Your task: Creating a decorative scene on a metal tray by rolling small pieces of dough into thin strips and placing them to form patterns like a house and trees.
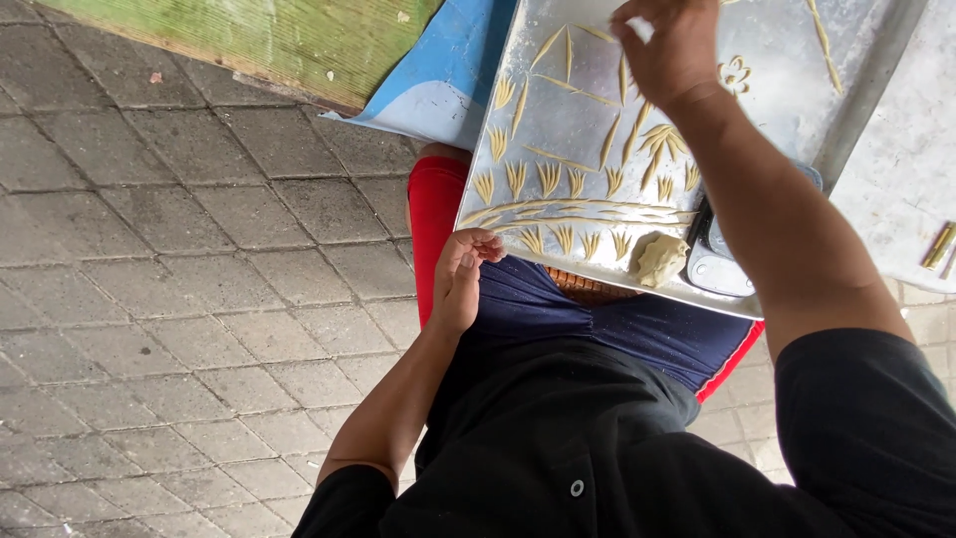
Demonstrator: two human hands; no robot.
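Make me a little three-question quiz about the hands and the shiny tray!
1. True or false: the left hand rests at the near edge of the metal tray.
2. What lies near the tray's near edge?
A. a pale dough lump
B. a spoon
C. a red ball
3. Which hand reaches over the leaf-shaped dough pieces?

Key: 1 true; 2 A; 3 the right hand.

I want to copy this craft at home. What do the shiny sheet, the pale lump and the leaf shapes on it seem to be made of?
The sheet looks like thin metal, likely aluminium: silvery, dull-reflective. The lump seems soft dough or clay: matte cream, wrinkled. The leaf shapes match it in colour, probably the same stuff.
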